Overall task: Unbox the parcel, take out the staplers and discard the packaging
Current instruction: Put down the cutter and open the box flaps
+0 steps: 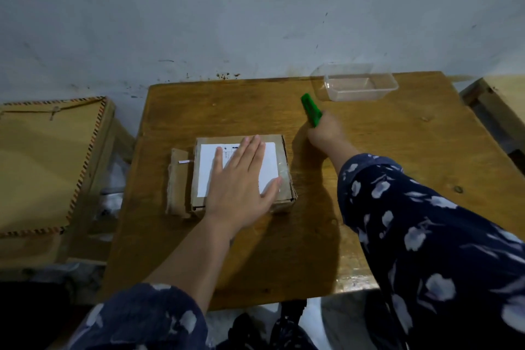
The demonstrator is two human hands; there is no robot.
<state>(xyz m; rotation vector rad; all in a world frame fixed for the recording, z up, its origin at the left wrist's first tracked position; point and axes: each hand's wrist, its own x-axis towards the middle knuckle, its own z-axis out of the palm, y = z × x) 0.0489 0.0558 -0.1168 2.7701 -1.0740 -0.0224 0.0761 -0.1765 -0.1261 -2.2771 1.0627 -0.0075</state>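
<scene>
Grey-white wall [255, 8] at the back, scuffed and stained low down. Wooden surface [255, 250] in front of it, brown, worn, head cam looking down on it.

Parcel [281, 167]: small cardboard box, sits on the surface left of centre, closed, white shipping label [208, 167] on top, clear tape shine on its right edge. Cardboard flap or strip [177, 182] lies flat against the parcel's left side, touching it.

Left hand [241, 179] rests palm down on top of the parcel, fingers spread and straight, fully open, not gripping anything, covers most of the label's right half. Forearm bare, dark blue sleeve with white floral print [136, 318] pushed up near the elbow.

Right hand [326, 129] is out on the surface to the right of the parcel and behind it, apart from the box. Fingers curled closed around a green cutter-like tool [311, 111]; green end sticks out past the hand toward the back left. Blade end not readable. Right sleeve [412, 221] same print.

Clear plastic container [355, 84], rectangular, nothing visible inside, stands at the back right of the surface, just beyond the green tool, not touching it.

Left of the surface: large tan flat board with a striped orange-black edge [51, 165], lower than the surface. Another wooden piece [497, 94] at the far right edge, partly cut off.

No staplers visible; parcel unopened.
</scene>
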